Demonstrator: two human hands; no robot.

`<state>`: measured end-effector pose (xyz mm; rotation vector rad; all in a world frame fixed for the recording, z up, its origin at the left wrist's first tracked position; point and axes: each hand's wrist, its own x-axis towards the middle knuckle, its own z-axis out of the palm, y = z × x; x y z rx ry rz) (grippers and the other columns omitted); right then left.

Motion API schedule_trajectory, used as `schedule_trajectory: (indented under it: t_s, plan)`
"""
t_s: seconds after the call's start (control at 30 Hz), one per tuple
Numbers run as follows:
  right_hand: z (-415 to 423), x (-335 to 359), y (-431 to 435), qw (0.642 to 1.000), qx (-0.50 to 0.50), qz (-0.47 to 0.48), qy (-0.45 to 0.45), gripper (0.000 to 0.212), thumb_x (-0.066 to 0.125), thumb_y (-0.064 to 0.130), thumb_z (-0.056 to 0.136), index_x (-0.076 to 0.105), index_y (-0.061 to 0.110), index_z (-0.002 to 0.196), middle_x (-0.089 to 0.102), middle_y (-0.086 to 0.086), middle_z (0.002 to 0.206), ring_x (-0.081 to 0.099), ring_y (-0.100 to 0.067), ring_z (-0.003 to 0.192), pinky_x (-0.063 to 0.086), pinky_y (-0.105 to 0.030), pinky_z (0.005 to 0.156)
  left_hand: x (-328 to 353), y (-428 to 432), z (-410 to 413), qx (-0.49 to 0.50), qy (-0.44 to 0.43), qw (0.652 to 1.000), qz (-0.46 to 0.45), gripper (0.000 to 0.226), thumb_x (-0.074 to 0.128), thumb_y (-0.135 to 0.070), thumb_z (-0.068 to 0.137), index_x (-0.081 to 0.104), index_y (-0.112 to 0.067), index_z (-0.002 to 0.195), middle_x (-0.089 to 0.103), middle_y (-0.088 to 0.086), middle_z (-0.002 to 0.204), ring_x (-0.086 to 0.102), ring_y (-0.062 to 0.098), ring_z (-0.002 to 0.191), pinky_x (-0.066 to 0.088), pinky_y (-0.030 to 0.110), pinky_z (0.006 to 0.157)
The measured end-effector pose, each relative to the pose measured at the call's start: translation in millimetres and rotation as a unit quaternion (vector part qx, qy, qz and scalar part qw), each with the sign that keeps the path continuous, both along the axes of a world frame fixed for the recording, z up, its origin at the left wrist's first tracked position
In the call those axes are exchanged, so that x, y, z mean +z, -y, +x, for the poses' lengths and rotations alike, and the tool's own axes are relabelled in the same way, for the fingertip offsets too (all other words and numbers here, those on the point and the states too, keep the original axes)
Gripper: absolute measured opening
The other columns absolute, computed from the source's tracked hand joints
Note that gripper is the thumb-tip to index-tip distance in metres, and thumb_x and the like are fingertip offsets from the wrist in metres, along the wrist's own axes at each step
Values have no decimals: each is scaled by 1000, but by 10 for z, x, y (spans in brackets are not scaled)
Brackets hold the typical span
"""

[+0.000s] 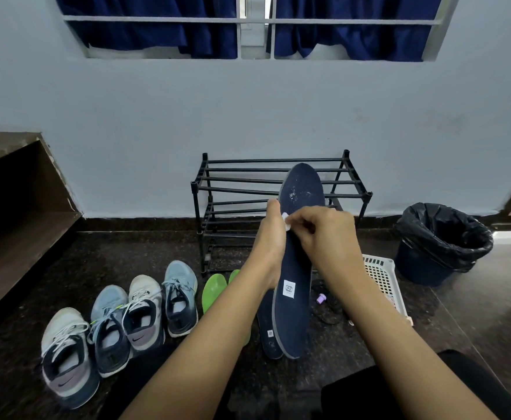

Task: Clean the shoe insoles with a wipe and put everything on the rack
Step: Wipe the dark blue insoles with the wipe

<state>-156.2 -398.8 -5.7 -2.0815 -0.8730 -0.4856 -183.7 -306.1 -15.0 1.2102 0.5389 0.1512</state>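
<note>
The navy insole (296, 268) stands nearly upright in the middle of the frame, toe up in front of the black rack (217, 180) and heel down towards the floor (36, 298). The left hand (270, 234) grips it along its left edge at about mid-length. The right hand (323, 234) has its fingers curled round a small white wipe (285, 221), pinched against the insole's face just beside the left thumb. Both hands are clamped, and they are close together.

The insole looks light and thin. It probably flexes along its length, so held only at the middle, the toe and heel would likely bend away under rubbing. A grip on the edge behind the spot being wiped, as here, seems the soundest hold. The fabric face looks matte and unlikely to slip, and nothing about it seems fragile. Pale specks show on the toe area, above the wipe, so that part appears not yet clean. The wipe is soft and small, and it looks easy to bunch up or drop.

A second navy insole (267, 331) lies on the floor below the held one. The green insoles (213, 291) lie to its left, partly hidden by the left forearm. Four shoes (145, 316) stand in a row at lower left. They are likely heavier and best lifted by the heel collar. Nothing can be seen on the rack.
</note>
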Motion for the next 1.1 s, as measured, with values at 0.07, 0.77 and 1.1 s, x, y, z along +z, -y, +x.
schedule_trajectory:
  t_s: [0.07, 0.77, 1.1]
  plan:
    - [-46, -32, -8, 1000, 6, -23, -10, 15, 65, 6, 80, 74, 17, 81, 72, 2, 77, 66, -20, 75, 52, -33, 73, 2, -18, 1, 8, -8, 1000, 9, 58, 29, -56, 95, 69, -16, 107, 70, 6, 106, 65, 24, 100, 51, 39, 88]
    - [46, 6, 1, 999, -31, 18, 17, 14, 63, 6, 82, 75, 14, 81, 72, -2, 79, 65, -22, 75, 50, -34, 74, 34, 78, 2, 31, 3, 999, 42, 65, 24, -61, 95, 69, -16, 106, 72, 9, 104, 67, 31, 104, 51, 48, 98]
    - [-132, -46, -19, 1000, -9, -1, 16, 21, 60, 4, 79, 75, 18, 84, 73, 2, 82, 65, -20, 78, 51, -36, 76, 47, 31, -7, 19, -12, 1000, 13, 61, 23, -55, 102, 69, -15, 111, 72, 7, 101, 67, 24, 99, 52, 39, 95]
